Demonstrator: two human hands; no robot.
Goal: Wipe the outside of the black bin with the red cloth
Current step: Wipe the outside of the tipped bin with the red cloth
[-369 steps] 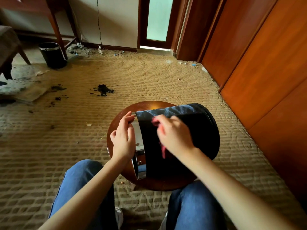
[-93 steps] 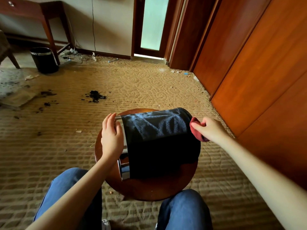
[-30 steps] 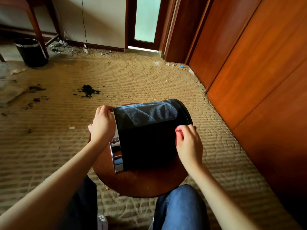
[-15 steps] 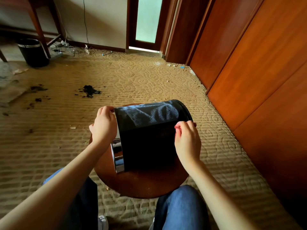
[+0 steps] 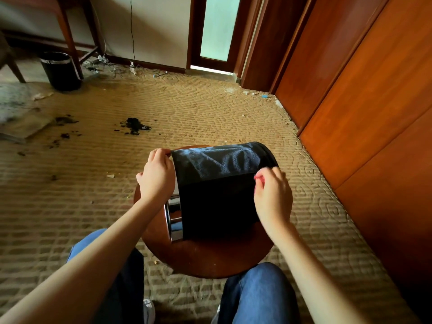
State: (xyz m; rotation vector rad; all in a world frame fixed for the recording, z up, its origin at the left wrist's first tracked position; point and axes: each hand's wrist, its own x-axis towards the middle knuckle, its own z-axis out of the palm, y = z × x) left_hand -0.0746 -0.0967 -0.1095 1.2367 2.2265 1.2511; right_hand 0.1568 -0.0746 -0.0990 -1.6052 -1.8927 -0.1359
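In the head view, the black bin (image 5: 217,202) lies on its side across the middle of the round table (image 5: 210,260), mouth toward the left edge. Your left hand (image 5: 157,176) curls over that mouth, gripping it. Your right hand (image 5: 273,197) pinches the mostly hidden red cloth (image 5: 257,177) against the bin's right end.

Dim daylight, soft wide-angle edges

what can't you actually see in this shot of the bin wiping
- red cloth: head view, nearly all hidden inside the right hand; only a red sliver shows.
- black bin: head view, far side and underside hidden by its own body.
- bin's inside: head view, mouth faces sideways, partly behind the left hand.
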